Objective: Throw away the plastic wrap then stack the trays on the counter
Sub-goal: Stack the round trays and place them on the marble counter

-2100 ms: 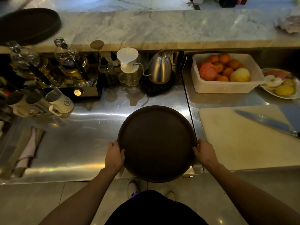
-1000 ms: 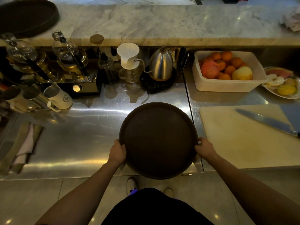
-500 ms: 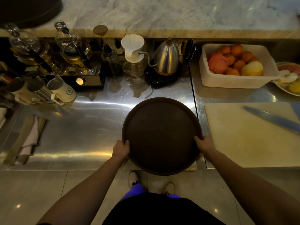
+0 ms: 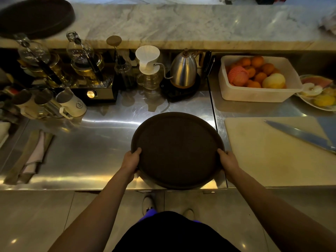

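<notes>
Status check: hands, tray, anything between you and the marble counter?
Left hand and right hand grip round tray at opposite rims. Second tray sits on marble counter, far left. Kettle and glassware stand between.

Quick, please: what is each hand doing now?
Left hand: closed on the round tray, left rim.
Right hand: closed on its right rim.

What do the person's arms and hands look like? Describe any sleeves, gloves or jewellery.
Both forearms are bare up to the frame edge, with no sleeves in view. The left hand and right hand wear no gloves. No rings, watch or bracelet can be made out in the dim light.
</notes>
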Demonstrator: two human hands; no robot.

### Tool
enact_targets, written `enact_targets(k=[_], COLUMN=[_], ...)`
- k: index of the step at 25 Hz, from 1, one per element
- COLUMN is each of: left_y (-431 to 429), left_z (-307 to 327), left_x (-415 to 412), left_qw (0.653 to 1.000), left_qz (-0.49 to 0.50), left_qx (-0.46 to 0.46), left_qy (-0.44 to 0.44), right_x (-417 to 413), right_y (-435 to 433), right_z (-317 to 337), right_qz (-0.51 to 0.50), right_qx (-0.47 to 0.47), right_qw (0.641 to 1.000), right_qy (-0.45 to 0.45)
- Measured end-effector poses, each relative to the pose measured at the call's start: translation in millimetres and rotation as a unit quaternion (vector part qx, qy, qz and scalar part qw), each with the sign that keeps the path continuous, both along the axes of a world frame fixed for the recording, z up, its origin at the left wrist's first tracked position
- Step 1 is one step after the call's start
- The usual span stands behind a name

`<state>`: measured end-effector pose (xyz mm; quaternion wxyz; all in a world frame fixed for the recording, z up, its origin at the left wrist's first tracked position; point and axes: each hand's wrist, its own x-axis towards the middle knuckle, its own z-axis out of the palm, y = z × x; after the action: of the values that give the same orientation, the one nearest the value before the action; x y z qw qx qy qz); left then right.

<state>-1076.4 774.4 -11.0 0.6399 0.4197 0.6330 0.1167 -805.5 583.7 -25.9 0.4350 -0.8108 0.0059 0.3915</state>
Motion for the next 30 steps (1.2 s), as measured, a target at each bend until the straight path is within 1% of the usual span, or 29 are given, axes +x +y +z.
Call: enact_targets(k=[3,6,8,12,15,17,23,27,30], left_y=[-8.0,-20.1,-25.3,-46.7,-61.7,-69.6,-69.4,-43.0,-20.8], left_z=[2.8,5.4,9.2,16.3,23.7,29.8,60.5,87.2,107.8], left_x=[-0.6,-3.0,-4.8,-13.5,-25.5,-37.3,-87.0,-128.9,-172.6], left_qw=[0.997,0.993,0.993,0.993,0.990,0.987,0.976,0.969,0.964], left_qz=[-0.020,-0.009,0.003,0.025,0.048,0.072,0.124,0.147,0.170], left_qx=[0.059,0.096,0.101,0.100,0.121,0.134,0.179,0.200,0.203], left_qy=[0.038,0.063,0.065,0.057,0.058,0.053,0.021,-0.017,-0.024], right_x=[-5.7,-12.6,-15.7,-22.4,-30.6,-38.3,-79.7,-123.8,-165.7], right_y=[-7.9,-17.0,-19.7,-29.4,-36.1,-37.9,-24.9,2.2,30.8], right_z=[-0.5,-5.1,-5.0,-3.1,3.2,13.6,60.6,99.4,126.5], right_qz=[-0.018,-0.028,-0.034,-0.056,-0.037,-0.015,0.018,-0.005,-0.018], right_qx=[0.017,0.031,0.035,0.073,0.078,0.086,0.152,0.201,0.221], right_qw=[0.999,0.999,0.999,0.996,0.995,0.994,0.982,0.974,0.970], right_qy=[0.030,-0.001,-0.016,-0.023,-0.054,-0.073,-0.107,-0.106,-0.105])
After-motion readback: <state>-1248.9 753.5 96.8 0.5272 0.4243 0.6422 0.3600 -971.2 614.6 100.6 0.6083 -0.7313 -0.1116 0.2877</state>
